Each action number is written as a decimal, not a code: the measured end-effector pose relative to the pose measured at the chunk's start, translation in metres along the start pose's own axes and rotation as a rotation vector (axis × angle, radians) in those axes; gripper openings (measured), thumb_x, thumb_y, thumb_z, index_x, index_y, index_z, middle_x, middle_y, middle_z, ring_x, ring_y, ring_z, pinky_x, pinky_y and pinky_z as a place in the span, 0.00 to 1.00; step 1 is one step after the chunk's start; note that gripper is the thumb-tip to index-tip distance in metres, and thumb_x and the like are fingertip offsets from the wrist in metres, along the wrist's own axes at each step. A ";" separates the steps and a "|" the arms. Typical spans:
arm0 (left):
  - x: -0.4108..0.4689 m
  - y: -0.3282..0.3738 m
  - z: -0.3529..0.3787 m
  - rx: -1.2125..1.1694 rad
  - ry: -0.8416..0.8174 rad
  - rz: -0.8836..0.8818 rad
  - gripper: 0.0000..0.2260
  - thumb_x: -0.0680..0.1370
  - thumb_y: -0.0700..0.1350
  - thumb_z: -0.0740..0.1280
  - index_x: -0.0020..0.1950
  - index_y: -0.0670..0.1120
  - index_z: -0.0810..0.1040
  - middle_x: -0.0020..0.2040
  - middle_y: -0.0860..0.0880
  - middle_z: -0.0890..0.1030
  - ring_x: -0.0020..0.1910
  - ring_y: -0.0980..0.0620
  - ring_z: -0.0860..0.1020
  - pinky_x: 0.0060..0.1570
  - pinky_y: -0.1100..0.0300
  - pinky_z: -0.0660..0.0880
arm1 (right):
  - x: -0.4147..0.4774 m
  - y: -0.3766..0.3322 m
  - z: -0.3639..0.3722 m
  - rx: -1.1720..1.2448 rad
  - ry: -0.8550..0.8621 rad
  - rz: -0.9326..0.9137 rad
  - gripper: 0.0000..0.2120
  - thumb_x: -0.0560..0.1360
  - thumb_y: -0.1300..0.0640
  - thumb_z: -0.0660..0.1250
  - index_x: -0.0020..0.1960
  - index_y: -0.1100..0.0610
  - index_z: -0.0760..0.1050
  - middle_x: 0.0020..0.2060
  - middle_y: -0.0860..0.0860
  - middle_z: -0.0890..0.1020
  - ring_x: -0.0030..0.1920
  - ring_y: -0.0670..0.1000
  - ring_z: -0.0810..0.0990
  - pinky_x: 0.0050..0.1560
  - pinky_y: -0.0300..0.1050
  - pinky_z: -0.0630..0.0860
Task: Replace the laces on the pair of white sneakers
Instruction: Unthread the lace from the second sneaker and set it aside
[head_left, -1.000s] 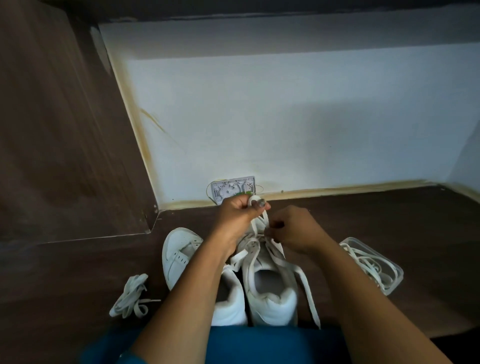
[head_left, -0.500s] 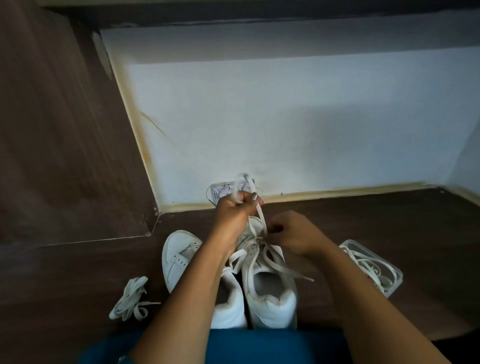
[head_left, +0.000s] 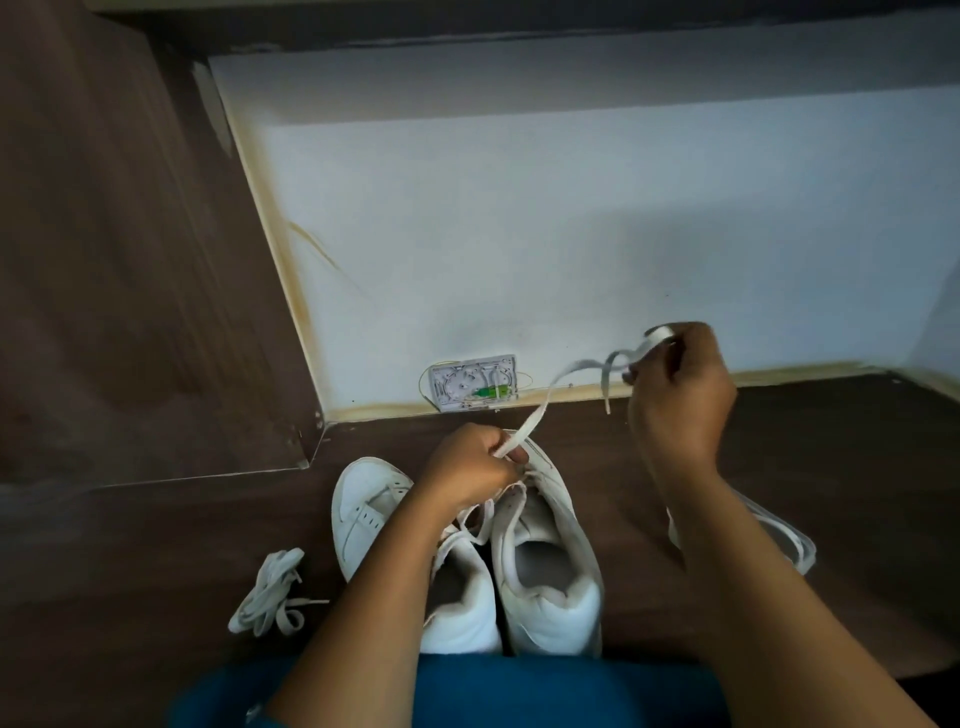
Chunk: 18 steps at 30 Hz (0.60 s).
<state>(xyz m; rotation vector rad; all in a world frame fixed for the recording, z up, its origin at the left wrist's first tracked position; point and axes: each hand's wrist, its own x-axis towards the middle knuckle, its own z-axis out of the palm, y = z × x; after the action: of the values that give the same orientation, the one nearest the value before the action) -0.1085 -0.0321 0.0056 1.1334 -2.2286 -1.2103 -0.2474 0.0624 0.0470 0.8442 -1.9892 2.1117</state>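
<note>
Sneakers sit side by side on the dark worktop, heels toward the person, and the action is all on the right-hand sneaker (head_left: 550, 566). The left hand (head_left: 475, 467) is curled over its toe-end eyelets, pinching a flat white lace (head_left: 538, 414) right where it leaves the shoe. The right hand (head_left: 675, 395) is lifted well away toward the wall, fingers closed on the far stretch of that same lace, its loose end curling and dangling beside the knuckles. So the 2 hands are apart, with 1 lace running up between them. Loops of lace cross the upper eyelets by the left wrist, so this shoe reads as mid-job, though I cannot tell whether this lace is an old one coming out or a new one going in. The left-hand sneaker (head_left: 371, 512) shows a bare row of eyelets where the forearm doesn't cover it, so it looks stripped and waiting. A loose lace bundle (head_left: 267, 592) lies on the worktop just left of the pair, and a clear container (head_left: 792, 545) with what looks like more lace sits to the right, half hidden behind the right forearm. My call: somewhere in the middle, with neither shoe finished and at least 1 full lacing left to do.
</note>
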 end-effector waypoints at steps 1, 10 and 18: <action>-0.001 0.001 -0.001 -0.075 0.025 -0.015 0.10 0.75 0.35 0.66 0.38 0.49 0.79 0.34 0.49 0.79 0.28 0.56 0.75 0.33 0.62 0.72 | 0.003 0.007 -0.002 -0.240 -0.171 -0.008 0.04 0.77 0.60 0.60 0.47 0.58 0.74 0.40 0.53 0.81 0.42 0.55 0.80 0.42 0.45 0.74; -0.005 0.005 -0.014 -0.433 0.060 -0.044 0.15 0.74 0.25 0.59 0.45 0.45 0.75 0.41 0.45 0.76 0.31 0.50 0.78 0.38 0.54 0.80 | -0.028 0.015 0.024 -0.491 -0.775 -0.135 0.07 0.71 0.56 0.67 0.48 0.48 0.73 0.46 0.49 0.81 0.49 0.52 0.78 0.42 0.39 0.68; -0.005 -0.004 -0.010 -0.012 -0.038 -0.168 0.14 0.76 0.29 0.60 0.38 0.44 0.77 0.33 0.43 0.77 0.26 0.52 0.76 0.28 0.59 0.79 | -0.039 0.024 0.043 -0.790 -0.873 -0.118 0.08 0.71 0.59 0.65 0.48 0.56 0.80 0.46 0.56 0.83 0.49 0.57 0.81 0.44 0.42 0.73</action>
<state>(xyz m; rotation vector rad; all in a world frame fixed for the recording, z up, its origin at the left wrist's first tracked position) -0.0970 -0.0349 0.0079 1.3263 -2.1865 -1.3188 -0.2120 0.0297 0.0063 1.7617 -2.6942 0.7152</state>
